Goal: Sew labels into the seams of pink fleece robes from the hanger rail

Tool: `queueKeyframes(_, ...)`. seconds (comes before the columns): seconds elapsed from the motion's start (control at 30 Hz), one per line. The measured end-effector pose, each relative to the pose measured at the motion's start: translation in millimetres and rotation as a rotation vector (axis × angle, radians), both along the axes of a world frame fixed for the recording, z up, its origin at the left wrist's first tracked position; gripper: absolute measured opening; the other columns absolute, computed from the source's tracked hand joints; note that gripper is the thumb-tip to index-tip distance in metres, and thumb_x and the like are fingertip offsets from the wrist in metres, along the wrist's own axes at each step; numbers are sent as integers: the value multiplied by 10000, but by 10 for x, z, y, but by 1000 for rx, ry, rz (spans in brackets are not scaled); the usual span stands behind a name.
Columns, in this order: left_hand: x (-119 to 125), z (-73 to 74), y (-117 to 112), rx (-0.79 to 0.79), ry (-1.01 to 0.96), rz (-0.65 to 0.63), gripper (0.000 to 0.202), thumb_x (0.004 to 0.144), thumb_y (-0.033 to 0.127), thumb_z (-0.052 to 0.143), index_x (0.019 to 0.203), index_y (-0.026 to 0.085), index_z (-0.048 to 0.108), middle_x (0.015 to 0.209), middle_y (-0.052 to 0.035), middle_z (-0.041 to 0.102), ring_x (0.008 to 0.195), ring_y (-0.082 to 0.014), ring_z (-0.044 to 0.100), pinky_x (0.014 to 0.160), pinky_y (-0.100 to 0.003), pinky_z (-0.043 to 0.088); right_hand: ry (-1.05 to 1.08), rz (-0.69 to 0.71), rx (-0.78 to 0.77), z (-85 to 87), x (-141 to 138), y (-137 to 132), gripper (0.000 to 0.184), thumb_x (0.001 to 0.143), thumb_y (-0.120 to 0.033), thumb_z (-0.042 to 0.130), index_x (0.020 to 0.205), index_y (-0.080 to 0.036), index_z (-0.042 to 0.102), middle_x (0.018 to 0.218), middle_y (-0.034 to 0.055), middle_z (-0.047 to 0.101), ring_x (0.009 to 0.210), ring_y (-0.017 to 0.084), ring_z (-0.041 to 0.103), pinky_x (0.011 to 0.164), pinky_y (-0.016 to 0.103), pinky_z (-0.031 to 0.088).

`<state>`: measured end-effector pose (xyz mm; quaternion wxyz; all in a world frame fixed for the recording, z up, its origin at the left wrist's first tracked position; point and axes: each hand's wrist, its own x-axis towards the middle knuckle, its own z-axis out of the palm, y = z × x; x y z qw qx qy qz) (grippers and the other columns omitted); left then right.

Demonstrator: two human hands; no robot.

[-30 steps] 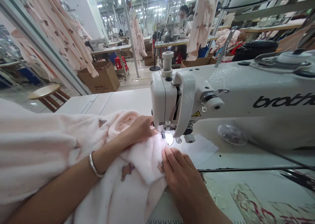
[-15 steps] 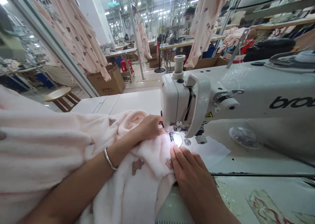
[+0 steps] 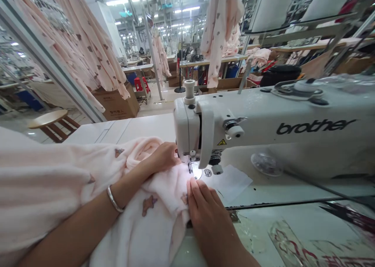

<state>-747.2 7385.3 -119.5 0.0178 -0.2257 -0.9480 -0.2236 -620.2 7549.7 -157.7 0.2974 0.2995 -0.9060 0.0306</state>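
A pale pink fleece fabric with brown bear-like prints lies bunched across the left of the table and runs up to the needle area of a white sewing machine. My left hand, with a silver bangle at its wrist, is closed on the fleece just left of the machine head; its fingertips are partly hidden. In front of the needle, my right hand lies with fingers stretched out side by side on the fabric's right edge. Its thumb is hidden. A lamp brightly lights the stitching spot.
A white paper-like sheet and a clear plastic disc lie under the machine arm. Dark-handled tools rest at the lower right. Beyond the table are a wooden stool, a cardboard box and hanging printed garments.
The view has turned to the right, so the machine and both hands appear farther left. Both hands keep nearly the same places on the fleece beside the needle.
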Motion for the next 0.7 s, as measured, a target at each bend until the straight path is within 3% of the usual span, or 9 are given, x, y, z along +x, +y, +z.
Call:
queueKeyframes(0.33,-78,-46,-59,-53,42,-63,46,671,160,501,640,150,533,658,-39,620,602,-137,482,610,-242,386,-66,28,65,-39,2,-31,396,793,-81,495,1165,16,590,1233,216,555,1149,323,479,862,419,496)
queueKeyframes(0.7,-77,-47,-82,-53,73,-60,98,697,153,457,734,157,547,787,-63,665,680,-163,535,637,-254,369,-88,44,10,-30,12,21,363,845,-127,527,1197,-56,575,1284,158,540,1170,278,466,892,391,462)
